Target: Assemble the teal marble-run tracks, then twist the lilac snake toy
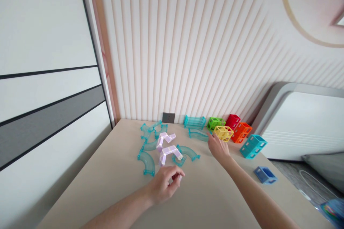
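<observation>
small red piece (175, 176) pinched in left grip (163, 185); right grip (218, 146) spread beside teal track (198, 135)

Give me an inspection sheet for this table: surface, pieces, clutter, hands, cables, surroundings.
Surface: beige table, set into a corner.
Pieces: clear teal curved track pieces; lilac zigzag piece; small red thing in the left fingers.
Clutter: yellow block, green block, red block, orange block, teal block, blue block.
Hands: left hand pinching; right hand open by the yellow block.
Cables: white cord on the floor.
Surroundings: ribbed wall, wall socket.
</observation>
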Demonstrator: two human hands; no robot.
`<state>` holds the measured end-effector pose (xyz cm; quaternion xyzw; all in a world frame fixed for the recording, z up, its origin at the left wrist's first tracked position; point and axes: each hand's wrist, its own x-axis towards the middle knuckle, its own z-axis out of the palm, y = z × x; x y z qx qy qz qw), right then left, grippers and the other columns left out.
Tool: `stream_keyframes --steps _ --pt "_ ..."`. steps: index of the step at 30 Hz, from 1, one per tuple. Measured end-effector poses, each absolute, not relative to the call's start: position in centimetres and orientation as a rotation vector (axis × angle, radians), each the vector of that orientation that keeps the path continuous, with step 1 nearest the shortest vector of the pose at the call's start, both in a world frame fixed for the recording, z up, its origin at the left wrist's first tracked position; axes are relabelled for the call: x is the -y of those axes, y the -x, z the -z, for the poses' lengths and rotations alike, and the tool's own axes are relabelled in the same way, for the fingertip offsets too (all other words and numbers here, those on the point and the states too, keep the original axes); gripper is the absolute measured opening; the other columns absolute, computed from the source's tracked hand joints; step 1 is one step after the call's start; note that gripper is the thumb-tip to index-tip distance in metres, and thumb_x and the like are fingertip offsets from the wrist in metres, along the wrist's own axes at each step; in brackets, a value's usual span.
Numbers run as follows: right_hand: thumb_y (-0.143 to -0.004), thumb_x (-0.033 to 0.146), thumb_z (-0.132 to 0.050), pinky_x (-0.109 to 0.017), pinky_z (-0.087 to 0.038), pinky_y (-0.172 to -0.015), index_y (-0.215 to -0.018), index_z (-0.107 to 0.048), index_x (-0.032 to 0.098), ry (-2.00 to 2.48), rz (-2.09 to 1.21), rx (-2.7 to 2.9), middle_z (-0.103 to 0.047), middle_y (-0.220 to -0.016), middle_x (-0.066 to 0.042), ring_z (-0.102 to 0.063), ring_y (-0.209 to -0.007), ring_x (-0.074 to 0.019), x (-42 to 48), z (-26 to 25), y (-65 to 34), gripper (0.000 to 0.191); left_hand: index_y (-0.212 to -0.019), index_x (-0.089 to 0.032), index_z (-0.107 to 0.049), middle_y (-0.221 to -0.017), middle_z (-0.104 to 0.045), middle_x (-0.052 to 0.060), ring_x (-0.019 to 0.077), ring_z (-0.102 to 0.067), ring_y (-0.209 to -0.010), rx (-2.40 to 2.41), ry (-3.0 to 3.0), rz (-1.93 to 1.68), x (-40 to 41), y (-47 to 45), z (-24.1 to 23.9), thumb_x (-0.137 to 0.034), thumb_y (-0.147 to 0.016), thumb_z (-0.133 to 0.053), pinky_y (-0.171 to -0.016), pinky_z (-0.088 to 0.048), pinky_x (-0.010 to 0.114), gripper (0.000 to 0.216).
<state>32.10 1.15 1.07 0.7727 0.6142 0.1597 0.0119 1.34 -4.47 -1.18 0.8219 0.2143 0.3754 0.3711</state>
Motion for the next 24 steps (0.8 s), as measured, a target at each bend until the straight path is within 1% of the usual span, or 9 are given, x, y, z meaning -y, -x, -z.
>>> stream_keyframes --steps 4,6,11,13,17,24 --pt "-0.098 0.019 -0.037 -0.028 -0.048 -0.060 -0.106 -0.067 0.018 -2.415 -0.435 -1.885 -0.062 -0.104 -0.014 -0.069 -0.076 -0.0213 -2.1 -1.1 -31.2 0.030 -0.094 -0.018 -0.063 -0.064 -0.061 -0.001 0.0106 -0.056 -0.059 -0.524 -2.162 -0.965 4.6 -1.2 1.1 -0.018 -0.092 -0.047 -0.064 -0.045 0.020 0.016" --pt "-0.099 0.020 -0.037 -0.027 -0.048 -0.061 -0.102 -0.067 0.018 -2.409 -0.406 -1.883 -0.061 -0.105 -0.013 -0.069 -0.077 -0.0205 -2.6 -1.2 -30.6 0.030 -0.092 -0.018 -0.063 -0.065 -0.061 -0.001 0.0108 -0.057 -0.059 -0.513 -2.185 -0.978 4.6 -1.2 0.9 -0.017 -0.091 -0.047 -0.064 -0.046 0.020 0.016" --pt "-0.097 0.015 -0.038 -0.026 -0.046 -0.063 -0.098 -0.068 0.019 -2.391 -0.345 -1.895 -0.060 -0.103 -0.010 -0.069 -0.081 -0.0195 -3.5 -1.5 -29.4 0.030 -0.092 -0.018 -0.063 -0.064 -0.062 -0.001 0.0107 -0.057 -0.058 -0.499 -2.204 -0.998 4.7 -1.2 0.8 -0.015 -0.090 -0.047 -0.063 -0.046 0.019 0.017" --pt "-0.096 0.012 -0.038 -0.026 -0.045 -0.064 -0.098 -0.067 0.019 -2.391 -0.328 -1.893 -0.059 -0.103 -0.010 -0.069 -0.082 -0.0196 -3.7 -1.5 -29.2 0.030 -0.092 -0.018 -0.063 -0.065 -0.062 -0.001 0.0107 -0.057 -0.059 -0.496 -2.206 -1.000 4.7 -1.3 0.8 -0.014 -0.090 -0.047 -0.064 -0.046 0.019 0.017" --pt "-0.097 0.013 -0.037 -0.026 -0.044 -0.064 -0.098 -0.067 0.019 -2.411 -0.298 -1.885 -0.059 -0.103 -0.011 -0.069 -0.084 -0.0198 -4.0 -1.5 -29.2 0.031 -0.093 -0.017 -0.063 -0.065 -0.063 0.000 0.0106 -0.058 -0.059 -0.486 -2.206 -0.983 4.6 -1.2 0.8 -0.014 -0.090 -0.047 -0.064 -0.046 0.019 0.017" --pt "-0.094 0.010 -0.040 -0.028 -0.043 -0.067 -0.096 -0.069 0.018 -2.531 -0.227 -1.946 -0.060 -0.104 -0.012 -0.069 -0.085 -0.0213 -4.0 -1.4 -29.4 0.030 -0.093 -0.017 -0.064 -0.066 -0.064 0.001 0.0111 -0.059 -0.061 -0.510 -2.209 -0.970 4.7 -1.2 0.8 -0.016 -0.091 -0.047 -0.066 -0.047 0.019 0.017"
